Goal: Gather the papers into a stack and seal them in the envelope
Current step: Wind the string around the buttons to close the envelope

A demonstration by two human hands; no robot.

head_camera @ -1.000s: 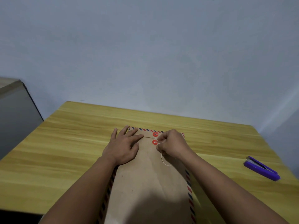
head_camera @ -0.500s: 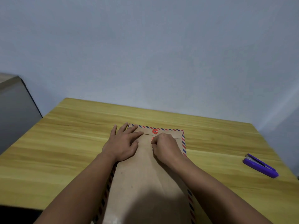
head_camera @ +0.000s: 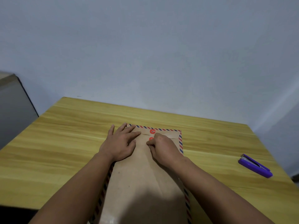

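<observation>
A brown envelope (head_camera: 142, 183) with a red-and-blue striped border lies flat on the wooden table (head_camera: 64, 143), its flap folded down at the far end. Two red button discs (head_camera: 152, 131) sit on the flap, with white string wound between them. My left hand (head_camera: 120, 143) lies flat on the envelope's far left part, fingers spread, pressing it down. My right hand (head_camera: 163, 147) is pinched on the string beside the lower disc, partly covering it. No loose papers are visible.
A purple stapler (head_camera: 254, 165) lies on the table at the right, near the edge. A grey cabinet (head_camera: 13, 110) stands beyond the table's left side. A plain wall rises behind the table's far edge.
My right hand swung from the right of the discs, where a loose loop of string hung, to below them; the loop is gone. My left hand has stayed put.
</observation>
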